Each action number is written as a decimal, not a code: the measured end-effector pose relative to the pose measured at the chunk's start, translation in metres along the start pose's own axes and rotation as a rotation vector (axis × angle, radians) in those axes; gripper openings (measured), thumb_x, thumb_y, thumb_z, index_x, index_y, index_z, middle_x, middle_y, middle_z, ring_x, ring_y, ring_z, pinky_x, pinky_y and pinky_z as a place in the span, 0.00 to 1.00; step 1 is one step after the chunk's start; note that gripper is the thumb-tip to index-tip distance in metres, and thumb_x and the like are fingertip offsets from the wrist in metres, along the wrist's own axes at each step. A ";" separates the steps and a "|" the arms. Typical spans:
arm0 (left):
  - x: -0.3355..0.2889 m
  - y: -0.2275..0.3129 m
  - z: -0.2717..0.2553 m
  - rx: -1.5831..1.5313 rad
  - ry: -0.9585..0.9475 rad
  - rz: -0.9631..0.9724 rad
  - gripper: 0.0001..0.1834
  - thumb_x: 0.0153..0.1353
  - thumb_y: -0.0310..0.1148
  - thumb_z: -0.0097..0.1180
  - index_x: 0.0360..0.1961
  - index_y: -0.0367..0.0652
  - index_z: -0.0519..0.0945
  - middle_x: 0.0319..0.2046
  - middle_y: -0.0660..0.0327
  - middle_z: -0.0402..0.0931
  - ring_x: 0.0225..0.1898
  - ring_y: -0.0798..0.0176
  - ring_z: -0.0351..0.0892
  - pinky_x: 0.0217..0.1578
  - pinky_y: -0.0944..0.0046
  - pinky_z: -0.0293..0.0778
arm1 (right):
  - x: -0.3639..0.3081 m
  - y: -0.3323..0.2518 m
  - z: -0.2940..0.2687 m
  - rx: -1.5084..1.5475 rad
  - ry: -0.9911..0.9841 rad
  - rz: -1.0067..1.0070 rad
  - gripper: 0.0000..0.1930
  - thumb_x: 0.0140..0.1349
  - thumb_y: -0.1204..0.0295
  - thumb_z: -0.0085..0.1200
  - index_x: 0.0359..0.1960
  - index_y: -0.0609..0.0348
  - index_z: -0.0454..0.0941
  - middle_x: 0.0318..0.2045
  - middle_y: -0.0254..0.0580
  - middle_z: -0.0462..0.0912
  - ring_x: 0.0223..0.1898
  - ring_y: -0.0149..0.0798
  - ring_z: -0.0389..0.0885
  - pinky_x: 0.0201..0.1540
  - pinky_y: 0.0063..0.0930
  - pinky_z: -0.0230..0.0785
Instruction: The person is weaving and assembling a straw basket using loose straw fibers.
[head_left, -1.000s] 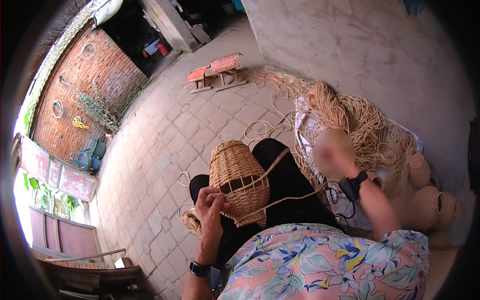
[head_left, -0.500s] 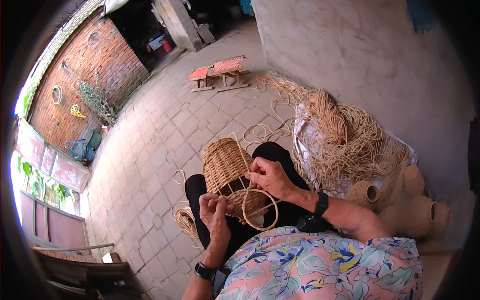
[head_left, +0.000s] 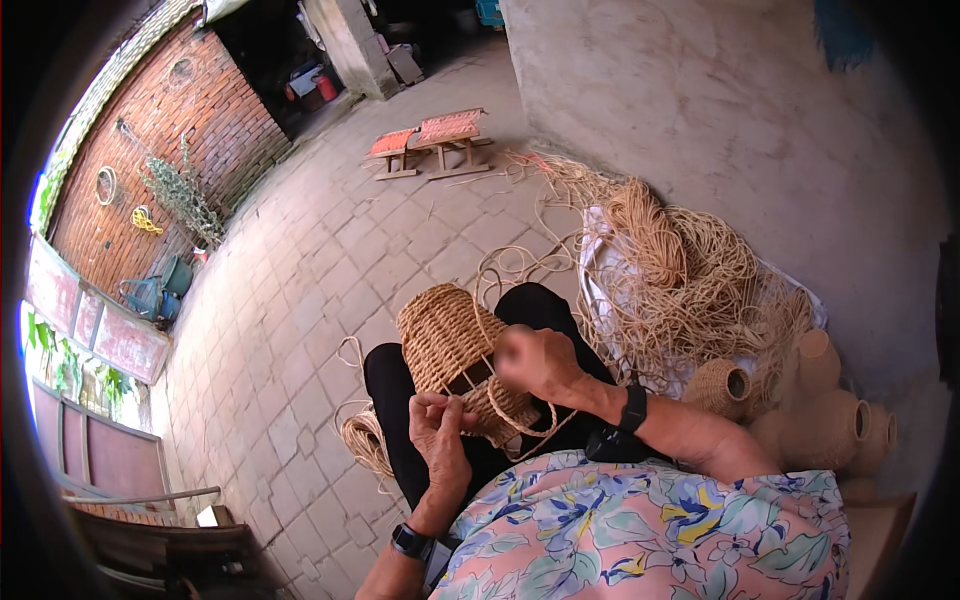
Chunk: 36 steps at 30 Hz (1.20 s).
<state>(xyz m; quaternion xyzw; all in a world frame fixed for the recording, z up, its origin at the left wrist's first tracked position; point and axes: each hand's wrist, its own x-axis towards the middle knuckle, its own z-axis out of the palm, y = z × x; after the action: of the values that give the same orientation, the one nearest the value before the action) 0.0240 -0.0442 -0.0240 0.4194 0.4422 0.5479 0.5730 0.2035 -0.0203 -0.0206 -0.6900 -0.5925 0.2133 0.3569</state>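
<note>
A tan, round basket of woven cord is propped, tipped over, on the lap btwn two black-clad knees, just past the L fingertips & left of the R ones. A band w/ no weave is shown in its side, crossed by thin, pale strands.

L hand: thumb & finger are brought almost tog., & the basket's edge by the gap seems to be pinched, low on its left side. R hand: fingers are curled in by the gap's right end; the tips are blurred, so how tightly they are closed, & what is held, can't be told. A loop of tan, twisted cord is hung just below the R fingers, beside the basket.

Step in hand, prob.: cord is being worked in & out of the strands at the gap. For the next move, the basket would need to be kept firm by the L fingers, & the cord pulled snug by the R ones w/o the strands being bent.

Left of the L fingers, a coil of thin, pale cord is laid on the floor. Right of the R fingers, well apart, a big, messy heap of tan cord is piled on a white sheet.
</note>
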 end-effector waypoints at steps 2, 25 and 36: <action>0.000 0.001 0.000 -0.025 0.000 -0.013 0.09 0.59 0.23 0.53 0.35 0.46 0.67 0.28 0.63 0.75 0.22 0.72 0.76 0.25 0.74 0.72 | 0.000 0.002 0.002 -0.025 -0.045 0.006 0.10 0.46 0.65 0.59 0.23 0.59 0.76 0.22 0.46 0.81 0.28 0.51 0.81 0.32 0.42 0.72; 0.017 -0.016 -0.033 -0.213 0.075 -0.150 0.11 0.52 0.21 0.54 0.33 0.47 0.68 0.26 0.61 0.74 0.19 0.70 0.71 0.21 0.73 0.69 | 0.012 0.046 -0.019 0.850 -0.468 0.374 0.08 0.54 0.71 0.59 0.29 0.61 0.73 0.21 0.38 0.78 0.19 0.29 0.77 0.18 0.21 0.71; 0.023 -0.013 -0.045 -0.220 0.029 -0.155 0.11 0.54 0.23 0.56 0.34 0.48 0.68 0.25 0.64 0.74 0.18 0.72 0.70 0.20 0.75 0.68 | 0.017 0.039 -0.010 0.654 -0.464 0.347 0.10 0.49 0.68 0.60 0.28 0.62 0.74 0.17 0.35 0.74 0.14 0.26 0.69 0.13 0.18 0.57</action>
<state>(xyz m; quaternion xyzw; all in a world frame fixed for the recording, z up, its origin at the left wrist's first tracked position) -0.0159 -0.0223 -0.0489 0.3106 0.4187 0.5533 0.6497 0.2397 -0.0081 -0.0410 -0.5639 -0.4333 0.5959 0.3731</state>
